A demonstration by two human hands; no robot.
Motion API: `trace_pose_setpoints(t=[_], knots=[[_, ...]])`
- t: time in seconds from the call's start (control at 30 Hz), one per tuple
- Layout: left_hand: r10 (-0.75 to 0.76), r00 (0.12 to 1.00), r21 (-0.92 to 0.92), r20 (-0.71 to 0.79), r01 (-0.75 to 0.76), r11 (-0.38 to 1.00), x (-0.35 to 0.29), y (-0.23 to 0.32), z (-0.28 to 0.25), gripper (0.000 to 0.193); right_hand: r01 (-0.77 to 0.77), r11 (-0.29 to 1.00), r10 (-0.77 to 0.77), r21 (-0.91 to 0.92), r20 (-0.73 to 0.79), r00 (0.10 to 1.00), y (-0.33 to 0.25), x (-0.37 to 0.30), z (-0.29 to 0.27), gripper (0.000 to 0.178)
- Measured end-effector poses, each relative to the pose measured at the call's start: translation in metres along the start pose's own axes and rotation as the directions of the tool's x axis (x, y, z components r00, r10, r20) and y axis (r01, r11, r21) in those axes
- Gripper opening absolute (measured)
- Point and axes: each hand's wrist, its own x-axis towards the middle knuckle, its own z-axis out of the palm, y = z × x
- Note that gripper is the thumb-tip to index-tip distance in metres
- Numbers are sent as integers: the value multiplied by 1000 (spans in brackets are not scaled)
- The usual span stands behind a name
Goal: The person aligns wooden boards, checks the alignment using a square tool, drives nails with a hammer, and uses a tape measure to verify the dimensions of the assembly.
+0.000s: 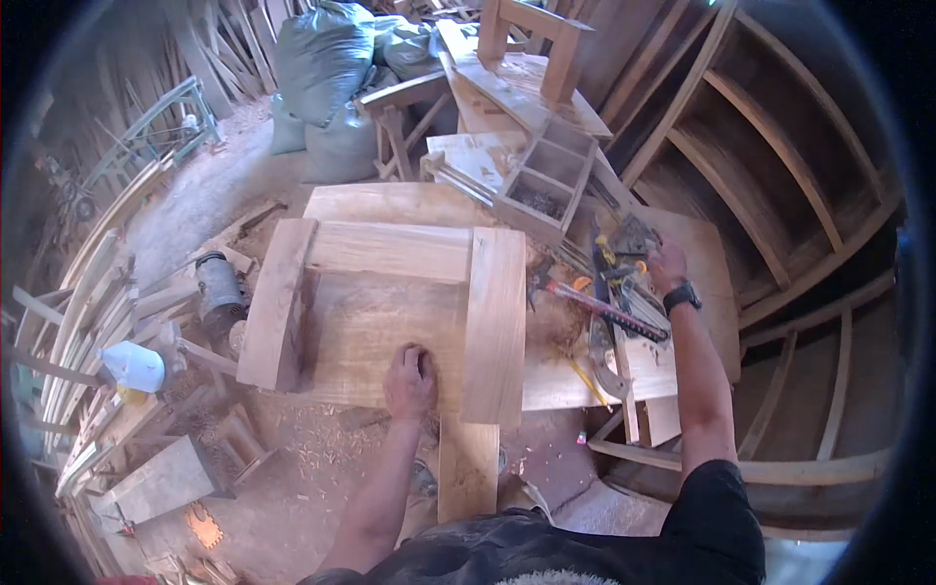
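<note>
A U-shaped wooden assembly lies on the workbench (375, 203): a left post (275, 304), a far rail (390, 252) and a right post (495, 322). Between the posts, near the right one, my left hand (411, 385) rests with its fingers curled; whatever is in them is hidden. My right hand (669, 265), a dark watch (682, 295) at its wrist, reaches into the tools on the bench's right side. Its fingers are bent at a dark metal tool (634, 237), too unclear to name. Close by lie a red-and-black saw-like tool (609, 310) and a yellow pencil-like stick (589, 380).
A divided wooden box (548, 180) stands beyond the tools. Large curved shelving (770, 146) rises at the right. Stuffed sacks (327, 68) are piled at the back. Left of the bench are a grey cylindrical machine (220, 283), a white jug (135, 367) and stacked strips (90, 292).
</note>
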Motion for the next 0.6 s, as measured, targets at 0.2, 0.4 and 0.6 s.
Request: trace_pose_setpoints(t=[0.2, 0.4, 0.6], knots=[[-32, 999, 29, -2, 32, 999, 8, 1, -4, 13, -206, 973, 220, -101, 160, 962, 44, 67, 64, 59], [-24, 1000, 36, 8, 24, 999, 10, 0, 0, 13, -190, 946, 258, -263, 254, 932, 66, 72, 92, 96], [-5, 1000, 35, 14, 4, 999, 8, 3, 1, 12, -310, 950, 275, 39, 371, 887, 95, 75, 63, 68]])
